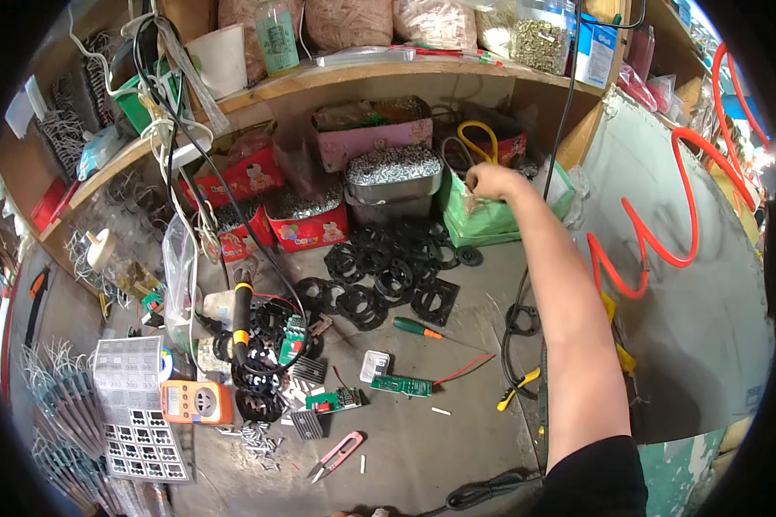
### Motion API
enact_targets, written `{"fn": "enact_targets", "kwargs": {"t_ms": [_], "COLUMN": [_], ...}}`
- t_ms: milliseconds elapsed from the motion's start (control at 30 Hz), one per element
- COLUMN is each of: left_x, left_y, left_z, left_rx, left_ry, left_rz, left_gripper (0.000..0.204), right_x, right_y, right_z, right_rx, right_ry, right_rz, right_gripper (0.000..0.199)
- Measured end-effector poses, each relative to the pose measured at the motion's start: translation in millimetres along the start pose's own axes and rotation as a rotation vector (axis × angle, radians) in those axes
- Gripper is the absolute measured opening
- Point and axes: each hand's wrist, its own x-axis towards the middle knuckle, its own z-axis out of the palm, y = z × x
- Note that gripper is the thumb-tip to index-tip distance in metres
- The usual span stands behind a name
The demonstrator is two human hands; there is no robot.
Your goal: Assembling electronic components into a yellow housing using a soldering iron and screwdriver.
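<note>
My right arm stretches far across the bench, and my right hand (491,183) is at the near left rim of a light green box (483,226). Its fingers are bent and closed together; whatever they hold is hidden. Inside that box, a yellow-handled tool (481,138) stands up behind the hand. Only a sliver of what looks like my left hand (347,514) shows at the lower edge, its fingers out of sight. Nearer to me lie a green circuit board (403,385) with a red wire, a green-handled screwdriver (417,327) and pink-handled snips (336,455).
Black plastic rings (379,267) are heaped before a metal tin (395,172) of screws and red boxes (309,226). A soldering iron (242,310) stands near an orange multimeter (197,402). A coiled red hose (655,246) hangs at right; black cables (181,112) dangle at left.
</note>
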Motion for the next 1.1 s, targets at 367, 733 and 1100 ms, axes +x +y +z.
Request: {"fn": "enact_targets", "kwargs": {"t_ms": [367,733,1100], "left_x": [-5,7,0], "left_y": [5,-7,-4], "left_z": [3,-5,-7], "left_rx": [-0.02,0.031,0.007], "left_ry": [-0.001,0.065,0.046], "left_rz": [-0.006,0.107,0.051], "left_gripper": [0.053,0.056,0.053], "right_x": [-24,103,112], "right_y": [0,110,137], "right_z": [-16,53,85], "right_rx": [0.168,0.089,0.61], "right_ry": [0.02,-0.129,-0.098], "right_rz": [-0.193,-0.24,-0.115], "right_gripper": [0.037,0.038,0.025]}}
